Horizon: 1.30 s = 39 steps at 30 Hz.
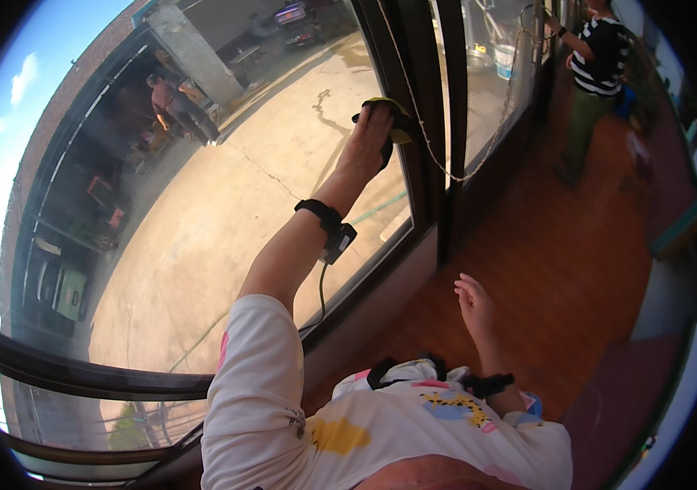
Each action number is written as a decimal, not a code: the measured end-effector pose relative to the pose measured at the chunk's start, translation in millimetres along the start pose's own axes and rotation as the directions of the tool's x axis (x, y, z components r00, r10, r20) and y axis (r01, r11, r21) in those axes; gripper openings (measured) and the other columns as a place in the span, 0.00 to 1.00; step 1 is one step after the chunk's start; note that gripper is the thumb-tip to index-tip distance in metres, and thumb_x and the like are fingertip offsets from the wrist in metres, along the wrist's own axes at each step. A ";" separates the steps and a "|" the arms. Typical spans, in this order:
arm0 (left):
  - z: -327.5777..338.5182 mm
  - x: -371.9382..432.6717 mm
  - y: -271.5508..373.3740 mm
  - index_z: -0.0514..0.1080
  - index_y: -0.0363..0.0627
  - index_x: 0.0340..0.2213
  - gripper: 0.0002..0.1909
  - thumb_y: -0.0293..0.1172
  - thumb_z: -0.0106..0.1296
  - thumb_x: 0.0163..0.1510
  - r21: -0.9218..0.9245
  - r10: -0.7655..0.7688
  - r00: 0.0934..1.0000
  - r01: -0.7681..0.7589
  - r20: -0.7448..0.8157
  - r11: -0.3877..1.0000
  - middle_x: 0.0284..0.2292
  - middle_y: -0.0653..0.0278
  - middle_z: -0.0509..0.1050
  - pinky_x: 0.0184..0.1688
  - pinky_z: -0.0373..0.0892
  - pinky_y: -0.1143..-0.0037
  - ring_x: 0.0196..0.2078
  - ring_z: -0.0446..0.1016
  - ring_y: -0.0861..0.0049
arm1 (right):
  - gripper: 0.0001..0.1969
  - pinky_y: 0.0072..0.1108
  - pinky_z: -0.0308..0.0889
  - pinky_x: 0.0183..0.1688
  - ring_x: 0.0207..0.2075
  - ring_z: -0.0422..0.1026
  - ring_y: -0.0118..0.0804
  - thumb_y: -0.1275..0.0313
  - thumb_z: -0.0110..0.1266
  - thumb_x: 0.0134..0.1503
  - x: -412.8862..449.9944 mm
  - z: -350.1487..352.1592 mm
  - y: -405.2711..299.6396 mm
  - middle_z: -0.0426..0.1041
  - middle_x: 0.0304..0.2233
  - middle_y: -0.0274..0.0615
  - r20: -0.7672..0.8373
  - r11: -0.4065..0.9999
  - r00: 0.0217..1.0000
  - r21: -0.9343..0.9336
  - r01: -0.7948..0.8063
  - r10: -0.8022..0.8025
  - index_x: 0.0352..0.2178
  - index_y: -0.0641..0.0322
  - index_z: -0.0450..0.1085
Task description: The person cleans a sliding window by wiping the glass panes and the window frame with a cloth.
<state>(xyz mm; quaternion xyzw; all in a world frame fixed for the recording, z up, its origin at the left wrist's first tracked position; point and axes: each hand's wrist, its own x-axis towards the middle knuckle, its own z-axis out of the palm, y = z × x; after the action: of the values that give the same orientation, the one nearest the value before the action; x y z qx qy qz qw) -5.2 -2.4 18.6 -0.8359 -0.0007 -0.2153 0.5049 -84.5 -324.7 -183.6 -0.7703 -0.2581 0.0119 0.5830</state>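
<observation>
My left hand [368, 138] is stretched far forward, holding a black and yellow cloth [399, 125] against a window pane [244, 245]. The cloth is bunched under my fingers beside the dark window frame [425, 202]. A black strap with a small device [339, 242] and a cable circles my left wrist. Lower down, my right hand [476, 303] hangs in the air above the red-brown floor, fingers loosely bent and holding nothing. Another black strap device [488, 384] sits on my right forearm.
A thin twisted cord [428, 144] loops down across the window frame. At the upper right another person [597, 67] in a striped top reaches to the glass. Outside, a person [180, 107] stands in a concrete yard [164, 263]; a white bucket [505, 61] shows through the far pane.
</observation>
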 end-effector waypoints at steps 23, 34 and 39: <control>-47.2 24.8 -126.3 0.62 0.45 0.51 0.31 0.44 0.48 0.45 -0.162 -0.262 0.954 0.238 -0.144 0.958 0.53 0.64 0.62 0.62 0.40 0.62 0.58 0.53 0.69 | 0.08 0.20 0.70 0.36 0.38 0.74 0.33 0.77 0.48 0.56 29.2 10.3 20.7 0.70 0.45 0.41 0.030 0.997 0.997 -0.030 -0.064 0.065 0.37 0.65 0.70; 67.7 -97.4 109.9 0.57 0.42 0.54 0.28 0.37 0.39 0.51 -0.191 0.296 0.948 -0.271 0.120 0.944 0.56 0.65 0.58 0.65 0.38 0.69 0.61 0.52 0.76 | 0.09 0.18 0.68 0.40 0.39 0.73 0.32 0.78 0.45 0.57 -27.7 -57.9 55.0 0.68 0.48 0.43 -0.095 0.951 0.959 -0.133 -0.279 0.268 0.39 0.68 0.69; 104.9 -185.3 190.5 0.63 0.45 0.50 0.26 0.32 0.45 0.48 -0.216 0.440 0.872 -0.397 0.215 0.892 0.52 0.66 0.63 0.64 0.38 0.72 0.60 0.53 0.76 | 0.09 0.19 0.68 0.42 0.39 0.73 0.33 0.79 0.44 0.57 -51.6 -65.7 61.7 0.68 0.47 0.45 -0.145 0.947 0.951 -0.132 -0.292 0.273 0.39 0.68 0.69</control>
<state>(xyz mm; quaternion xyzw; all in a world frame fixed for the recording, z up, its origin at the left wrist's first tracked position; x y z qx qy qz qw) -93.9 32.8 -250.7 -0.8757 0.1328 0.0110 0.4640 -84.5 -416.1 -233.0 -0.8407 -0.1083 0.0276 0.5299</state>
